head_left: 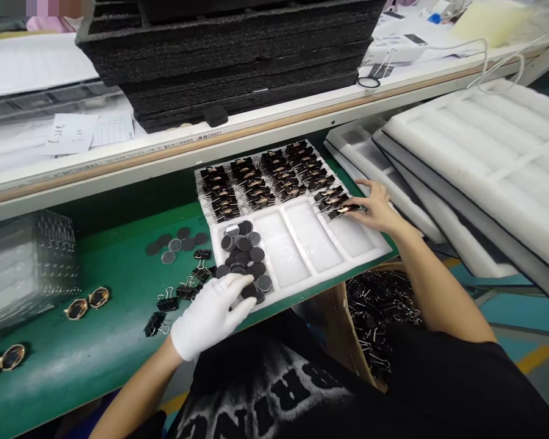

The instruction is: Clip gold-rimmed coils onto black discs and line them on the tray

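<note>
My right hand [375, 210], bare, pinches a binder clip assembly [345, 210] with a shiny brown-gold piece in it, at the front of the tray's right column. Several rows of similar clipped pieces [251, 183] fill the far part of the white compartment tray [297, 286]. My left hand [215, 314], in a white glove, has thumb and fingers apart over a pile of round dark discs [242, 250] in the left compartment. Whether its fingertips touch a disc is unclear. Loose black binder clips [187, 289] lie beside the glove.
More discs [174, 245] lie on the green bench [119, 341]. Two pairs of tortoise glasses frames [88, 303] and stacked clear trays [27, 268] are at left. White foam trays [480, 140] lean at right. A box of binder clips [384, 317] sits below; black foam [238, 55] stands behind.
</note>
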Action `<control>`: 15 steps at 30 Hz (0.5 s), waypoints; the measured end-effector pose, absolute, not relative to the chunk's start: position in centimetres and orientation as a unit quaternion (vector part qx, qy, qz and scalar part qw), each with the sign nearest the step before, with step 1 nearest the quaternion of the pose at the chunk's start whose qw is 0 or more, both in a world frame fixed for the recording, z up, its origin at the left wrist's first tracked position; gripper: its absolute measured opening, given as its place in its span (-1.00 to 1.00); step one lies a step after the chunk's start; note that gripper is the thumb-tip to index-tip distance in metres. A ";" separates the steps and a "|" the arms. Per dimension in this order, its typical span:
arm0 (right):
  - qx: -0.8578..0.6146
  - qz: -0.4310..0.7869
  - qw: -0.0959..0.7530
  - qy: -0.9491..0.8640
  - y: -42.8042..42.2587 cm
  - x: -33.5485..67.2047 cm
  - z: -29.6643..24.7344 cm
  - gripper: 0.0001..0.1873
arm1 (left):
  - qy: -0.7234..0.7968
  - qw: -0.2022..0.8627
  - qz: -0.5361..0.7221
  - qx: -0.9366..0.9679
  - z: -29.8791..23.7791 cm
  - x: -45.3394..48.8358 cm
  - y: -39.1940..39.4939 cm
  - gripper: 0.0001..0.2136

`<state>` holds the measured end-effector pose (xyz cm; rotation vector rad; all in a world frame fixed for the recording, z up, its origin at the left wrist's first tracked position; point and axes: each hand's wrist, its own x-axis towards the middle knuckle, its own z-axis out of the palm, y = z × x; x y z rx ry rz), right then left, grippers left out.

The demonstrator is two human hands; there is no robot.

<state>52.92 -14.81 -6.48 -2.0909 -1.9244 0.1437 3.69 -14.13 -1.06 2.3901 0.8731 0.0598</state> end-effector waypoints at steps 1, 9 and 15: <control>-0.725 0.046 0.148 -0.672 -14.7 53.1 -6.9 -0.69 | 0.336 0.298 0.023 0.893 -1.1 3.1 -14.2 -0.63; -0.698 0.012 0.163 -0.697 -14.6 53.5 -9.0 -0.73 | 0.460 0.304 0.072 0.832 -1.2 -3.2 -14.8 -0.64; -0.684 -0.024 0.201 -0.701 -15.4 50.5 -7.3 -0.58 | 0.587 0.210 0.231 0.747 -2.3 -9.1 -14.6 -0.67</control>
